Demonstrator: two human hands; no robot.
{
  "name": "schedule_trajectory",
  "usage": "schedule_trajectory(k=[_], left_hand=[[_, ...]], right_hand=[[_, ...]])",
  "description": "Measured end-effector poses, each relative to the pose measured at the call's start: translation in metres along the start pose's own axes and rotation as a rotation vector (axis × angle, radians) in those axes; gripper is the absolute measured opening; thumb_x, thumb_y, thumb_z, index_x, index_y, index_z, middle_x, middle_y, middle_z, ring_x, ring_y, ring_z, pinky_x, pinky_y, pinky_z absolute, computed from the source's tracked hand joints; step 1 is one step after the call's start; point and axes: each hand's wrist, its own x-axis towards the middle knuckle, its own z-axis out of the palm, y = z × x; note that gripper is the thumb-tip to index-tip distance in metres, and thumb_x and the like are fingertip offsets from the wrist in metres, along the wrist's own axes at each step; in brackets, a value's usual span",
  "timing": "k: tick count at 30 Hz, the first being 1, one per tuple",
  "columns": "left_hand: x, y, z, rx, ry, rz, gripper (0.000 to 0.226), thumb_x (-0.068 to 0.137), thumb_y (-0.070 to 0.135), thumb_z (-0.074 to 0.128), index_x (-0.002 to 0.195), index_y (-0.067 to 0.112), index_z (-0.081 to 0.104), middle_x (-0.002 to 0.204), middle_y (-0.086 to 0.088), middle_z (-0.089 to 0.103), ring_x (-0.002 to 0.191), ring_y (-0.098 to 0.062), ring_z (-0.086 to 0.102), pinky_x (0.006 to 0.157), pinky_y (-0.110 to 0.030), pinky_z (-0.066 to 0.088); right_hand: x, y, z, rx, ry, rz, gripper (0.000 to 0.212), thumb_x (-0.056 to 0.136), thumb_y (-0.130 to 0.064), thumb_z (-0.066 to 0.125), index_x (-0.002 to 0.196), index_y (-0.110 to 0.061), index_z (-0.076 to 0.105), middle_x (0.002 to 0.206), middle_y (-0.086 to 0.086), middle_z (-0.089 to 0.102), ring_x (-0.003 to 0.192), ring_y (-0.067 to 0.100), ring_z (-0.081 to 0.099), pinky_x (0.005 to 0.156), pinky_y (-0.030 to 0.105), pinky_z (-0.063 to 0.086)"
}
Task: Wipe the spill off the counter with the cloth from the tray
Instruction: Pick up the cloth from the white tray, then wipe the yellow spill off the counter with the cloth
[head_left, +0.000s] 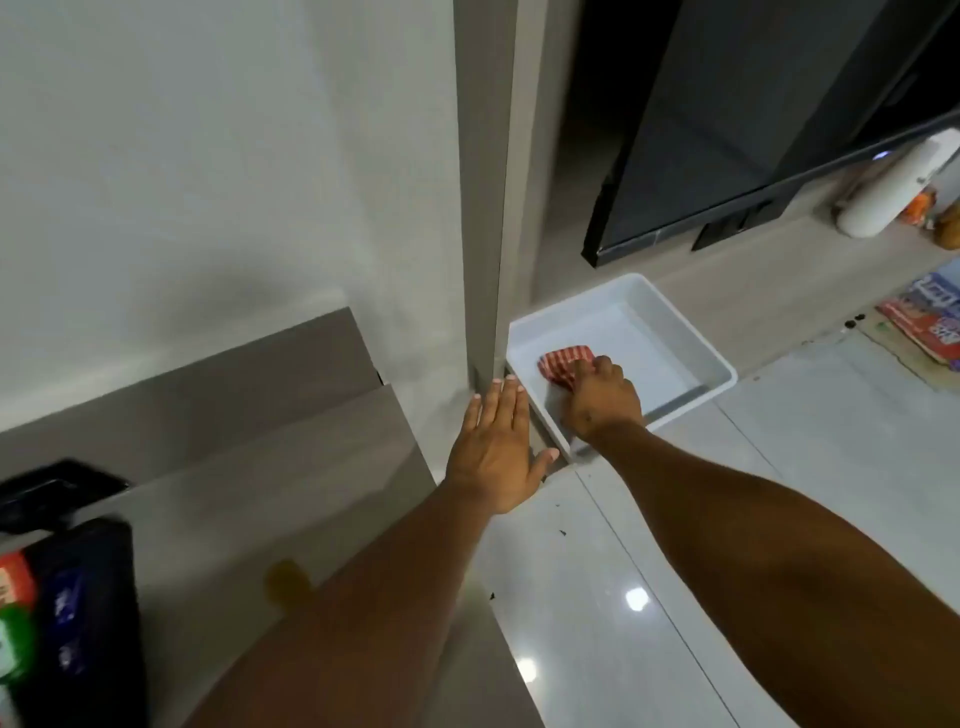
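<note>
A red-and-white striped cloth (563, 362) lies in a white tray (691, 340) that sits on the floor beside a grey pillar. My right hand (600, 397) reaches into the tray, its fingers closed on the cloth's near edge. My left hand (498, 452) rests flat and open on the corner of the grey counter (270, 493), fingers apart, holding nothing. A yellowish spill (284, 579) marks the counter near my left forearm, which hides part of it.
A grey pillar (485, 182) rises just left of the tray. A black holder with packets (67, 613) stands on the counter at the lower left. A dark cabinet (753, 130), a white bottle (893, 187) and printed papers (930, 322) lie beyond on the glossy tiled floor.
</note>
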Motion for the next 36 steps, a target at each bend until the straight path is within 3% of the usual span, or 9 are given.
schedule_trajectory(k=[5,11,20,28,32,36], left_hand=[[0.020,-0.006,0.016,0.014,-0.011,-0.015,0.091,0.102,0.071,0.020,0.164,0.008,-0.005,0.175,-0.013,-0.005,0.161,-0.031,-0.009,0.123,-0.044,-0.013],[0.022,-0.006,0.019,-0.004,-0.028,-0.013,0.091,0.103,0.070,0.022,0.164,0.008,-0.004,0.175,-0.013,-0.005,0.161,-0.031,-0.008,0.122,-0.042,-0.014],[-0.023,-0.009,-0.009,0.012,0.010,-0.008,0.089,0.104,0.067,0.024,0.165,0.007,-0.004,0.175,-0.014,-0.007,0.161,-0.031,-0.010,0.129,-0.047,-0.005],[-0.151,-0.032,-0.019,0.054,0.085,-0.074,0.087,0.105,0.064,0.023,0.164,0.004,-0.001,0.175,-0.016,-0.003,0.161,-0.032,-0.006,0.130,-0.049,-0.005],[-0.239,-0.051,-0.005,0.076,0.083,-0.153,0.086,0.105,0.058,0.032,0.164,0.003,0.002,0.174,-0.018,0.000,0.161,-0.033,-0.004,0.130,-0.050,-0.001],[-0.333,-0.082,0.028,0.043,0.020,-0.245,0.086,0.106,0.059,0.029,0.164,0.004,-0.003,0.174,-0.018,-0.005,0.161,-0.033,-0.007,0.130,-0.050,-0.002]], right_hand=[[0.020,0.001,0.016,-0.045,-0.054,0.055,0.056,0.097,-0.038,0.058,0.144,-0.015,0.039,0.139,0.018,0.045,0.124,0.038,0.048,0.103,0.048,0.046],[0.028,-0.001,0.018,0.010,-0.055,0.049,0.060,0.090,-0.024,0.070,0.142,-0.009,0.043,0.135,0.018,0.043,0.122,0.039,0.049,0.099,0.053,0.052],[-0.020,-0.017,-0.014,0.014,0.117,-0.029,0.065,0.086,-0.026,0.077,0.141,-0.015,0.044,0.135,0.017,0.045,0.123,0.038,0.047,0.096,0.048,0.053],[-0.169,-0.093,-0.014,0.108,0.196,-0.217,0.073,0.075,-0.013,0.084,0.140,-0.023,0.051,0.127,0.016,0.052,0.115,0.036,0.051,0.085,0.046,0.055],[-0.256,-0.132,0.023,0.232,0.058,-0.200,0.064,0.088,-0.020,0.072,0.145,-0.026,0.044,0.135,0.012,0.044,0.122,0.033,0.047,0.094,0.044,0.051],[-0.323,-0.152,0.066,0.237,-0.012,-0.189,0.060,0.093,-0.024,0.067,0.146,-0.023,0.040,0.139,0.014,0.041,0.123,0.035,0.046,0.099,0.046,0.050]])
